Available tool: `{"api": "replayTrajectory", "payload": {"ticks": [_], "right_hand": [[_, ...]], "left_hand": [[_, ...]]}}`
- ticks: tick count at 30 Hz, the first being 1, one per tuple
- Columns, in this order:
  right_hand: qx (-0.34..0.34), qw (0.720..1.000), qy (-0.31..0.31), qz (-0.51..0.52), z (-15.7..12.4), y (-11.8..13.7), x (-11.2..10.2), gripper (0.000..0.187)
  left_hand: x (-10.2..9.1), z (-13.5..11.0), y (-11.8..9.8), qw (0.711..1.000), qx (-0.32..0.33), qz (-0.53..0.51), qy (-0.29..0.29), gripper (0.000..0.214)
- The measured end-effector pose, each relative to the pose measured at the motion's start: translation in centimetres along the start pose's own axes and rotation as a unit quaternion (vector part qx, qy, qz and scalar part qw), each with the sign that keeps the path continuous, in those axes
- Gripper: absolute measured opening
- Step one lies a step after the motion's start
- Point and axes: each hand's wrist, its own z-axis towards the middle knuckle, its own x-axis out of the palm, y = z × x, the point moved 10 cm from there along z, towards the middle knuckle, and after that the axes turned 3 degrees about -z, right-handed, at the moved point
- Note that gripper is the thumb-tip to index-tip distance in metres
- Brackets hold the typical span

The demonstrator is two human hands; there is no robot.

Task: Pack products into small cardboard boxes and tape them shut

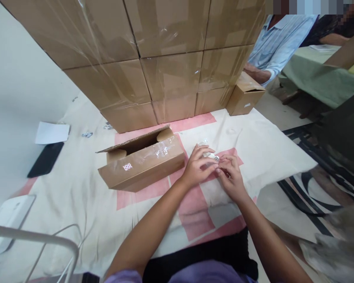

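up ahead, a tall stack of cardboard boxes (pixel 153 59) wrapped in clear film fills the far side of the view. under everything lies a cream cloth with pink blocks (pixel 85 204), spread on the floor. on it, just left of the hands, an open brown carton (pixel 141 163) lies on its side with its flaps loose and a small pale sticker on the near face. a smaller closed box (pixel 244 94) leans at the stack's right corner, beside another person's light blue sleeve (pixel 279 43). far left, a black phone (pixel 45 159) lies near a white paper (pixel 51 132). the left hand (pixel 196 167) and right hand (pixel 231 177) meet fingertip to fingertip, both curled and pinching a small pale item (pixel 211 155) in clear wrap, held low over the cloth, right of the carton; what it is cannot be told.
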Motion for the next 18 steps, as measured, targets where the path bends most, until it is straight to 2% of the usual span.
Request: {"api": "replayTrajectory", "payload": {"ticks": [3,6,8,10,12,15,18], "right_hand": [[0.055,0.997,-0.024,0.037,0.3,-1.3,-0.4,0.016],[0.164,0.982,-0.055,0.07,0.0,-3.9,-0.9,0.025],[0.175,0.98,-0.073,0.056,0.0,-4.1,-1.4,0.028],[0.105,0.992,-0.068,0.021,0.7,-2.1,-1.2,0.024],[-0.001,0.999,-0.037,-0.006,1.9,1.4,0.1,0.023],[-0.14,0.99,0.018,0.003,4.9,7.5,3.2,0.047],[-0.229,0.969,0.081,0.04,8.5,12.6,7.1,0.067]], "left_hand": [[0.2,0.1,-2.5,0.996,0.064,0.063,0.012,0.026],[-0.7,0.1,-7.1,0.981,0.17,0.09,0.003,0.018],[-2.0,0.0,-10.0,0.977,0.201,0.076,-0.005,0.017],[-3.4,-0.1,-11.8,0.981,0.182,0.06,0.018,0.018],[-5.1,-0.4,-12.5,0.989,0.125,0.044,0.059,0.02],[-8.2,-1.4,-11.8,0.991,-0.005,0.039,0.128,0.019],[-12.0,-2.5,-10.6,0.978,-0.119,0.05,0.164,0.018]]}}
